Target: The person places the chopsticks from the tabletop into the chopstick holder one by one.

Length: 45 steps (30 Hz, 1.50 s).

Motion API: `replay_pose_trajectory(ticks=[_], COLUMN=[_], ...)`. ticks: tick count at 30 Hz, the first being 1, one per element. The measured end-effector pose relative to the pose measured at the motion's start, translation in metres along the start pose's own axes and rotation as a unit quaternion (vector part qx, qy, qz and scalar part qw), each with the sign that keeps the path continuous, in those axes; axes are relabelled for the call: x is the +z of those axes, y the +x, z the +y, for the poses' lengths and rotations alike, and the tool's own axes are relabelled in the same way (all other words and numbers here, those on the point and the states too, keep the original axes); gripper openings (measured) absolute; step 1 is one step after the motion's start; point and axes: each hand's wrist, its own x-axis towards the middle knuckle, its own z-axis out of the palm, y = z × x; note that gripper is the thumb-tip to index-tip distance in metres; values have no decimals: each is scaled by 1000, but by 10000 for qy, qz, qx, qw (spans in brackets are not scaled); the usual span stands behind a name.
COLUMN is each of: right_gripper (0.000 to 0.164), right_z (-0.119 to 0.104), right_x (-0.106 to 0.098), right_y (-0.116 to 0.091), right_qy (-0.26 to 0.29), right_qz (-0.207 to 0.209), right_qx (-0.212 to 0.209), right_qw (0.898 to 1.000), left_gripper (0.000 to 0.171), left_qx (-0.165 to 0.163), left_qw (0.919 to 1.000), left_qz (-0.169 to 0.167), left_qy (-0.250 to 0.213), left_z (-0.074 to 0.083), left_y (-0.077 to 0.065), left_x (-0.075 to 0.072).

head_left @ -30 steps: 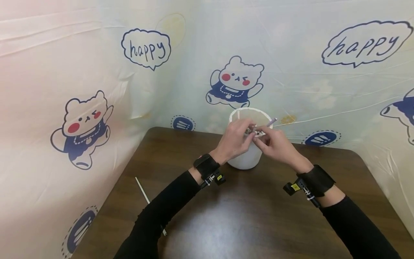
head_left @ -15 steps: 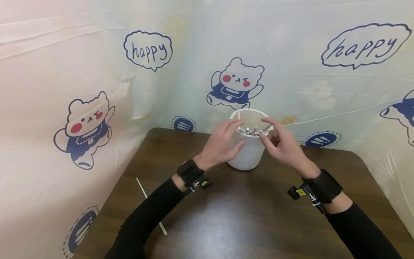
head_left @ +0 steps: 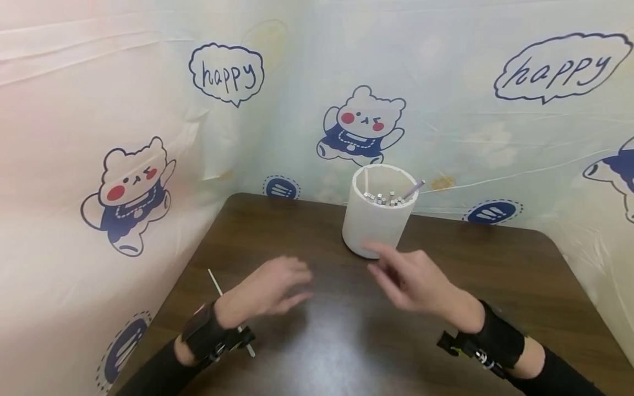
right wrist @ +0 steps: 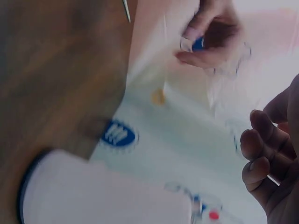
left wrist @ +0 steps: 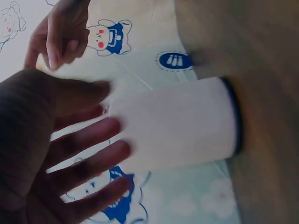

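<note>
A white cylindrical container point(head_left: 373, 225) stands upright toward the back of the table. Several thin sticks point(head_left: 391, 199) with square silvery ends are inside, one purplish stick leaning out over the right rim. In front and to the left, my left hand point(head_left: 269, 286) is in the air with nothing in it; the left wrist view shows its fingers point(left wrist: 88, 137) apart. My right hand point(head_left: 418, 280) is in front of the container, fingers loosely bent, holding nothing. Beneath the left wrist, a thin whitish stick point(head_left: 215, 279) lies on the table, partly hidden by the arm.
The brown wooden table point(head_left: 337, 352) has rounded back corners. Pale cloth point(head_left: 446, 66) printed with bears and "happy" bubbles hangs behind and at both sides, close to the container. Each wrist wears a black strap point(head_left: 495, 335) with a small camera.
Both hands have left the container's rim and come back toward the person, the left one also going left. The sticks inside are now uncovered. The container stands in the same place.
</note>
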Motion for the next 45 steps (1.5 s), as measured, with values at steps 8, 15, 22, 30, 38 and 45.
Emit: replay_pose_trajectory(ticks=[8,15,22,30,38,45], right_gripper=[34,35,44,41,37,38], right_z=[-30,-32,-31,-30,-33,-26], right_x=[17,42,46,53,67,59], right_y=[-16,-32,-44,-55,-68,-65], right_qy=[408,455,643,848,1001,959], right_qz=[-716,-870,-1187,-1287,-1645,-1559], right_qx=[58,-418,254,322,293,551], right_qw=[9966,9943,9905,9875,9808,9816], left_gripper=[41,40,47,45,41,34], left_qx=[-1232,-1397,-1664,-1687,-1496,-1293], left_qw=[9723,9736,9653,9645,9671,9751], left_qz=[-1973,-1772,-1947,-1981,-1992,-1692], left_qy=[-213,-341,-502,-440,-509,-618], left_z=[14,11,13,23,17,12], left_y=[-79,-95,-103,-110,-108,-96], left_x=[22,40,29,41,45,46])
